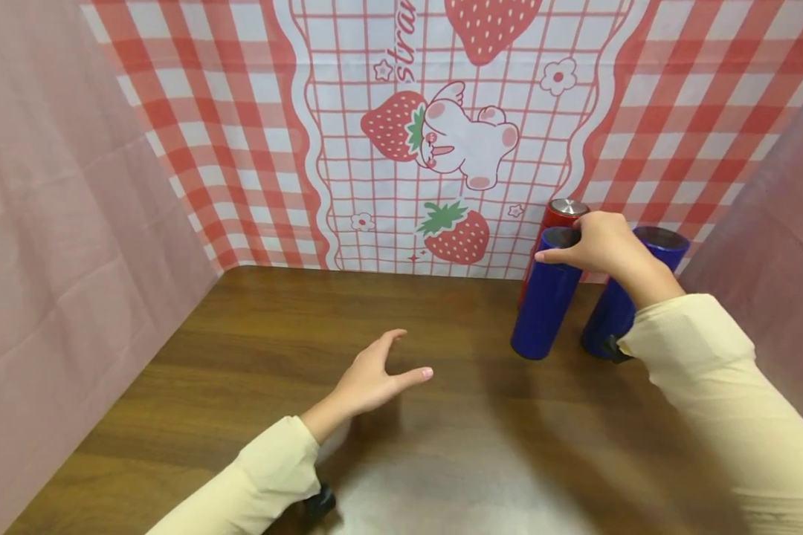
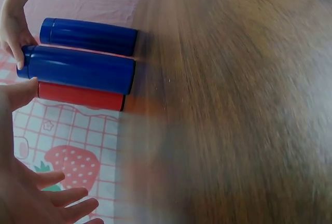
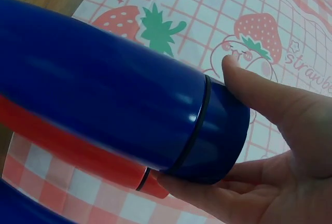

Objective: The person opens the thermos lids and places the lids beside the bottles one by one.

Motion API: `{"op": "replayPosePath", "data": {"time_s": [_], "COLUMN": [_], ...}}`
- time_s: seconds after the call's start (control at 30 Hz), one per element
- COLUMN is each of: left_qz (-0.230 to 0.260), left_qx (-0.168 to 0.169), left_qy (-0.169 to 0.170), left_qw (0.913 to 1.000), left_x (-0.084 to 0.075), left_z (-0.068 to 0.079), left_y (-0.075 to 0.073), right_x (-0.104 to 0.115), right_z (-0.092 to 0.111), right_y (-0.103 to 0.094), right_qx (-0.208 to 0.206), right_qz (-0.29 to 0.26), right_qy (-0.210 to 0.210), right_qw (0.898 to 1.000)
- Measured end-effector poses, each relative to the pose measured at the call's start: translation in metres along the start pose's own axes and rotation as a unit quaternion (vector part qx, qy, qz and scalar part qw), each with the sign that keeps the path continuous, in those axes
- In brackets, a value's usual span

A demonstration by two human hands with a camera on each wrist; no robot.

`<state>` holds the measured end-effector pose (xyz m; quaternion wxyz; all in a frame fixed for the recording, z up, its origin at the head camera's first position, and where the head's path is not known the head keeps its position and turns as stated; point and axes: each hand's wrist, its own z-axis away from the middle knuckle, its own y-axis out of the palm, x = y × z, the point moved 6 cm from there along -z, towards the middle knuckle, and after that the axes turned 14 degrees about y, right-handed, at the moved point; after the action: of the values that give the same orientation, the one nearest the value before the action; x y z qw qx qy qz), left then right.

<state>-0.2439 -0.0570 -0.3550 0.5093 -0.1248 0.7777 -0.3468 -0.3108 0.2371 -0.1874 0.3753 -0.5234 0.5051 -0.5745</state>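
A blue thermos bottle (image 1: 544, 312) stands on the wooden table, its cap (image 3: 220, 136) between the thumb and fingers of my right hand (image 1: 605, 241). Behind it is a red thermos bottle (image 2: 80, 94), whose silver top shows in the head view; most of its body is hidden there. A second blue thermos bottle (image 1: 607, 316) stands to the right, partly covered by my right wrist. My left hand (image 1: 368, 379) hovers over the middle of the table with thumb and fingers spread apart, holding nothing.
The brown table (image 1: 274, 342) meets a red-and-white checked cloth (image 1: 247, 148) with strawberry prints at the back. Pink cloth (image 1: 47, 223) hangs on the left, and another pink cloth (image 1: 776, 245) on the right, close to the second blue bottle.
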Motion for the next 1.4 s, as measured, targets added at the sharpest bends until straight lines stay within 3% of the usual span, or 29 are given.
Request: {"op": "replayPosePath", "data": {"time_s": [0.23, 0.5, 0.73, 1.07, 1.4], "left_qz": [0.105, 0.153, 0.212, 0.217, 0.217], "left_qx": [-0.033, -0.05, -0.09, -0.126, -0.137], "left_qy": [-0.009, -0.014, -0.018, 0.016, 0.062], "left_qw": [0.9939, 0.9869, 0.973, 0.9678, 0.9646], "left_x": [0.002, 0.007, 0.001, -0.017, -0.035], "left_z": [-0.01, -0.011, -0.018, -0.021, -0.025], "left_y": [0.002, 0.01, 0.01, 0.01, 0.014], "right_x": [0.01, 0.02, 0.034, 0.058, 0.075], "right_z": [0.0, 0.013, 0.029, 0.056, 0.08], "right_y": [-0.003, 0.004, 0.006, 0.007, 0.01], "right_qx": [-0.004, 0.008, 0.024, 0.017, 0.004], "right_qz": [0.012, -0.007, -0.021, -0.05, -0.087], "right_qy": [-0.013, -0.036, -0.053, -0.083, -0.119], "right_qw": [1.0, 0.999, 0.998, 0.995, 0.989]}}
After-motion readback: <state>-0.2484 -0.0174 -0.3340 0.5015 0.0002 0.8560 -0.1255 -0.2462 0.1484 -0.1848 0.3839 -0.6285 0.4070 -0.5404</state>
